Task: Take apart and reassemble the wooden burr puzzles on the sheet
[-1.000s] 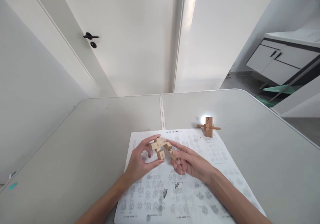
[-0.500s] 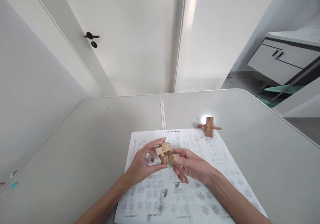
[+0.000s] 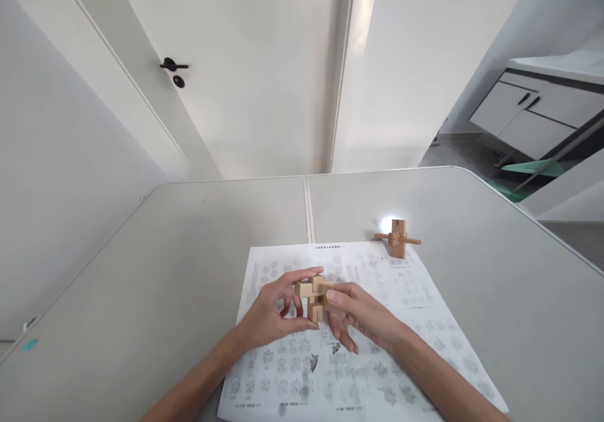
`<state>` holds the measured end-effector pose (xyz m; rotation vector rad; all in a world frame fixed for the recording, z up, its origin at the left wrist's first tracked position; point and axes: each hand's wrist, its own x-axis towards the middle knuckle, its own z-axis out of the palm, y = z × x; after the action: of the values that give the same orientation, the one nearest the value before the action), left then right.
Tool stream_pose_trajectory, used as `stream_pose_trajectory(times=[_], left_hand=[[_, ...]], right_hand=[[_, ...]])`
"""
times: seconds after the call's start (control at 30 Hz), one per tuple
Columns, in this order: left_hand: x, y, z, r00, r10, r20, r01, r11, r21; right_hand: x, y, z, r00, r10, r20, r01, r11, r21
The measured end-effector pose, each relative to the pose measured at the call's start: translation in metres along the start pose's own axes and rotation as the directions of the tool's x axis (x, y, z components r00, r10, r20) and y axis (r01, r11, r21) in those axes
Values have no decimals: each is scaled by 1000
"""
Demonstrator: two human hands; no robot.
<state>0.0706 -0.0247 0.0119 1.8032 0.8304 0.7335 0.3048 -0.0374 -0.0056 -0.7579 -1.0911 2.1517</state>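
Between my two hands is a pale wooden interlocking puzzle (image 3: 315, 291), made of several square-ended blocks that cross each other. My left hand (image 3: 278, 305) grips it from the left, fingertips on its top and thumb beneath its lower block. From the right, my right hand (image 3: 361, 312) pinches a block on the puzzle's side between thumb and fingers; part of that block is hidden. The puzzle is held above a large printed sheet (image 3: 358, 378) covered with small diagrams.
A second, browner wooden puzzle (image 3: 397, 239) with thin rods sticking out stands by the sheet's far right corner. The grey table (image 3: 198, 246) has a seam down its middle. Beyond it are a white door with a black handle (image 3: 173, 65) and a low cabinet (image 3: 533, 111).
The puzzle has turned more upright and shifted slightly right and down in view. The block in my right hand now sits closer against the rest. Both hands keep their hold.
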Motion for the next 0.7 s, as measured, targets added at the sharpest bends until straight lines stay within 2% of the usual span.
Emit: stream_pose_trajectory(times=[0.27, 0.5, 0.7], left_hand=[[1, -4, 1, 994, 96, -48, -95, 995, 28], [-1, -3, 0, 994, 96, -57, -92, 993, 76], [-2, -4, 4, 994, 113, -4, -112, 990, 87]], right_hand=[[0, -1, 1, 1000, 7, -21, -7, 1000, -24], [-1, -3, 6, 998, 1, -66, -12, 987, -159], [-3, -5, 8, 999, 3, -47, -14, 969, -248]])
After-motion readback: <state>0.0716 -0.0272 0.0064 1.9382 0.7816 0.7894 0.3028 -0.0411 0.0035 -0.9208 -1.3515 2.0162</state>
